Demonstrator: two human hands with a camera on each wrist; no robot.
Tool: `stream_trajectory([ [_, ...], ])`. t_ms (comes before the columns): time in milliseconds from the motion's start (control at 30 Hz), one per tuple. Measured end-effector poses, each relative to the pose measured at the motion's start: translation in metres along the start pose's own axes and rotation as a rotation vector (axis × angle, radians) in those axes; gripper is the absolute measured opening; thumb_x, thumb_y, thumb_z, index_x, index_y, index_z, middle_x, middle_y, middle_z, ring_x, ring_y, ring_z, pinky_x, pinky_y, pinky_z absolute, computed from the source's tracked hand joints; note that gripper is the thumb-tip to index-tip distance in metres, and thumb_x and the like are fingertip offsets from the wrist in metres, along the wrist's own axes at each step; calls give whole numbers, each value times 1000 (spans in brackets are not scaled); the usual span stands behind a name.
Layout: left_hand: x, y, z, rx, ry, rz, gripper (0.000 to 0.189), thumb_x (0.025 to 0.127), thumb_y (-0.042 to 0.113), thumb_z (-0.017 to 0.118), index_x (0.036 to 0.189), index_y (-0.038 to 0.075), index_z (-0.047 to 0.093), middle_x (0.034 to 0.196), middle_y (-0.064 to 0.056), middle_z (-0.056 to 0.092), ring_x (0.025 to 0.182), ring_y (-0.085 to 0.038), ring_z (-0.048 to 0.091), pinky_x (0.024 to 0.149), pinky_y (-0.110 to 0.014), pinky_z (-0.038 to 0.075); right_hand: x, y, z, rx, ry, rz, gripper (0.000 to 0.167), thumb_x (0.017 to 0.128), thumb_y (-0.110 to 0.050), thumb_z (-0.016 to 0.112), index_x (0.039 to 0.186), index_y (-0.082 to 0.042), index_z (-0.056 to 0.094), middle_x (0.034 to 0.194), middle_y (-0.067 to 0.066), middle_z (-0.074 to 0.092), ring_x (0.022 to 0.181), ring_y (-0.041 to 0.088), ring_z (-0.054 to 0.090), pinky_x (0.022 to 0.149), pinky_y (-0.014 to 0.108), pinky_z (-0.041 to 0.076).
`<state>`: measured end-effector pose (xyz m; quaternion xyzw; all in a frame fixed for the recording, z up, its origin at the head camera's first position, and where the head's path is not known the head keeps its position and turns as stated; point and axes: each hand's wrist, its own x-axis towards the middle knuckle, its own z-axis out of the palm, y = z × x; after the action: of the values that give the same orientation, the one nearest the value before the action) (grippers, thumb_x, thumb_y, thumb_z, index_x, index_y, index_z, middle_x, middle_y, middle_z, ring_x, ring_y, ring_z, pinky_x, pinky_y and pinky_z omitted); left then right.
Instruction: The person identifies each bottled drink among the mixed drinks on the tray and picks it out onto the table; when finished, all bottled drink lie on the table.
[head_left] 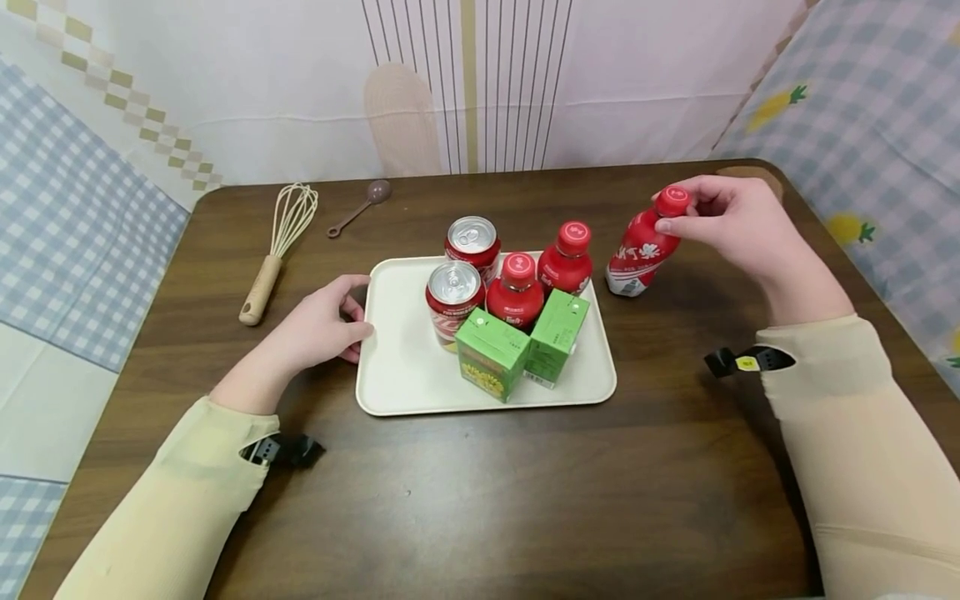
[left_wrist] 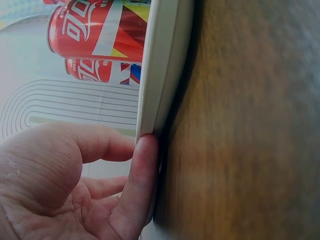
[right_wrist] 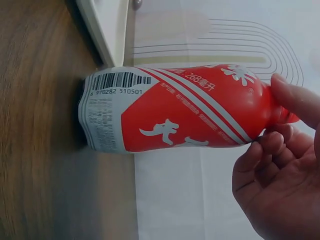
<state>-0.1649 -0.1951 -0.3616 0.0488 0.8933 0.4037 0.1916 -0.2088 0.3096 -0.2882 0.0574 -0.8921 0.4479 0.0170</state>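
Observation:
A red bottle (head_left: 643, 245) with a white-and-grey lower label stands slightly tilted at the right of the cream tray (head_left: 397, 367). My right hand (head_left: 738, 225) pinches its neck just under the cap, thumb on the near side. The bottle's base is close over the table in the right wrist view. My left hand (head_left: 322, 325) holds the tray's left rim, fingertips along the edge. On the tray are two red cans, a front can (head_left: 454, 292) and a rear can (head_left: 473, 242), a middle bottle (head_left: 516, 293), a right bottle (head_left: 567, 262), and two green cartons (head_left: 491, 354).
A whisk (head_left: 273, 258) with a wooden handle lies at the left of the brown table (head_left: 525, 500). Behind it to the right is a small brown measuring spoon (head_left: 367, 204). A round brown thing (head_left: 750, 177) sits partly behind my right hand. Patterned cloth hangs behind the table.

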Motion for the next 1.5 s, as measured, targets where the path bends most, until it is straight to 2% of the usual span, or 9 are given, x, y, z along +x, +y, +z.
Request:
stream_trajectory([
  [167, -1, 1, -3, 6, 6, 5, 73, 95, 5, 62, 160, 7, 28, 109, -22, 54, 68, -24, 70, 64, -37, 65, 6, 0, 2, 14, -5, -18, 33, 91, -25, 81, 123, -19, 75, 84, -6, 56, 82, 15, 49, 63, 20, 45],
  [400, -3, -2, -4, 19, 12, -6, 73, 96, 5, 62, 160, 7, 27, 109, -22, 54, 68, -23, 70, 64, -36, 65, 11, 0, 5, 41, -40, -53, 37, 96, -21, 75, 132, -14, 70, 92, -7, 60, 86, 14, 51, 68, 16, 48],
  [633, -4, -1, -4, 11, 13, -10, 72, 96, 5, 62, 160, 8, 28, 109, -21, 55, 69, -24, 70, 64, -36, 65, 11, 1, 8, -47, -43, -65, 41, 98, -25, 71, 138, -14, 66, 95, -1, 53, 89, 17, 47, 67, 19, 45],
  [867, -6, 1, -4, 2, 16, 2, 73, 96, 4, 63, 160, 8, 28, 109, -21, 55, 70, -23, 69, 64, -36, 65, 12, 1, 6, -82, -27, -73, 44, 97, -26, 74, 139, -15, 64, 97, -1, 52, 89, 16, 47, 67, 20, 43],
  [1033, -3, 0, -3, 4, 12, 10, 73, 96, 5, 63, 160, 8, 28, 108, -21, 55, 70, -24, 69, 64, -36, 65, 3, -11, -1, 47, 48, -164, 44, 93, -13, 76, 136, -15, 65, 93, 0, 51, 81, 14, 47, 62, 18, 40],
  [1167, -3, -2, -2, 5, 12, 11, 73, 96, 6, 63, 160, 8, 28, 109, -21, 55, 69, -24, 69, 64, -36, 65, -14, -36, 3, 166, 90, -287, 38, 92, -4, 74, 130, -10, 69, 89, 2, 54, 79, 16, 49, 62, 18, 43],
  [1233, -3, -3, -1, 0, 15, 13, 73, 96, 6, 63, 160, 8, 29, 108, -21, 55, 69, -24, 69, 63, -36, 65, -21, -48, 10, 230, 42, -350, 38, 91, 2, 73, 128, -5, 69, 89, 3, 58, 79, 17, 53, 65, 17, 47],
  [1333, -3, -3, 0, -7, 19, 16, 72, 96, 5, 63, 160, 8, 29, 107, -21, 55, 69, -24, 69, 63, -36, 65, -28, -61, 21, 250, -90, -377, 39, 91, 6, 71, 129, -1, 68, 92, 5, 62, 80, 17, 58, 65, 19, 51],
  [1500, 0, -3, 2, -11, 14, 15, 72, 95, 5, 63, 159, 8, 30, 107, -20, 56, 69, -23, 68, 62, -36, 65, -25, -66, 39, 104, -269, -299, 41, 94, -5, 72, 134, -10, 65, 101, 6, 60, 86, 19, 58, 63, 24, 51],
])
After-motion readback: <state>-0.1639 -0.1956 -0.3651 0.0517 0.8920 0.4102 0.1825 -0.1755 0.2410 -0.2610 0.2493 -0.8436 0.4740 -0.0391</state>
